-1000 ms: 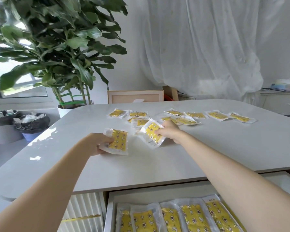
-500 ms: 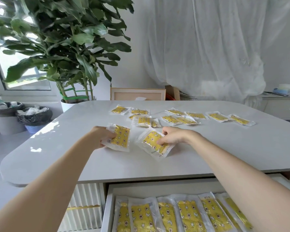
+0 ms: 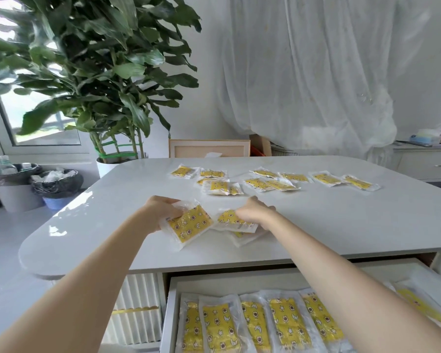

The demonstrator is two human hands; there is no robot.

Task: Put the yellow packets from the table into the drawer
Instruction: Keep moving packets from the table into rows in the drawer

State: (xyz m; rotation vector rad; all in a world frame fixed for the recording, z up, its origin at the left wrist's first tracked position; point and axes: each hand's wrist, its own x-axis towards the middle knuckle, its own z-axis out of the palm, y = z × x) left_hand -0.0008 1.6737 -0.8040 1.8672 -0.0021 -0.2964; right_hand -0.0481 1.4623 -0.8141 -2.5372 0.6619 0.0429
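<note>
The yellow packet [image 3: 190,224] in clear film sits tilted near the table's near edge, toward its left corner. The left hand [image 3: 163,210] grips it, fingers curled over the clear upper end. Just beside it on the right, the right hand [image 3: 255,212] is curled down over a second packet [image 3: 231,220]. I judge this a pinch, though the fingertips are hidden. A third packet [image 3: 245,236] peeks out beneath it, and whether the hand has hold of that one too I cannot tell.

The step in hand looks like carrying this pair to the drawer [image 3: 170,314], which stands open below the near edge. Its stored packets [image 3: 239,324] overlap side by side in a row. To do it well, lift both packets clear of the surface before drawing them back, since slick film dragged over the edge may slip free. Check the lower one, because it could slide off with the pull. Lay the new ones lengthwise against the row, so the overlap keeps its order.

More than ten loose packets [image 3: 270,182] lie scattered toward the far edge of the table [image 3: 354,220], so much of the task remains.

Beyond the far left corner stand a potted plant [image 3: 99,72] and lined bins [image 3: 57,184]. White sheeting [image 3: 316,72] hangs behind.
</note>
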